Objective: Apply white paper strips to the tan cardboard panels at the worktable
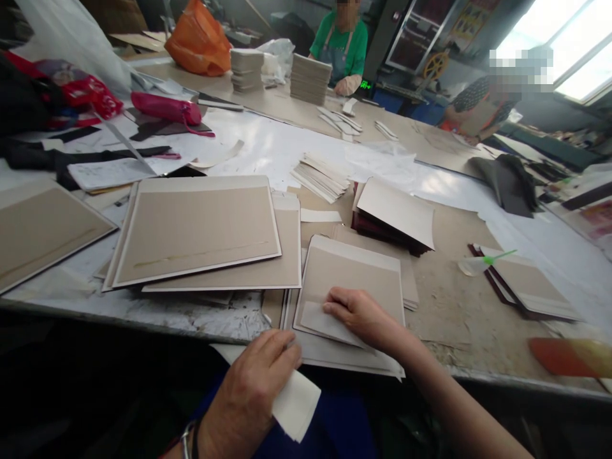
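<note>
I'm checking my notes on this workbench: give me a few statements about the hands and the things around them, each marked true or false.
1. The left hand holds pale slips. True.
2. The right hand touches a beige panel. True.
3. Both wrists are bare. False: a metallic bracelet is on the left one.
4. The right hand grips a pouch. False: the pink pouch lies on the table, at the picture's upper left.
5. A green-nozzled bottle lies to the right of both hands. True.

Stacked boards [310, 80], a smeared worktable [447, 306] and an aproned co-worker [336, 60] mark a workshop.
</note>
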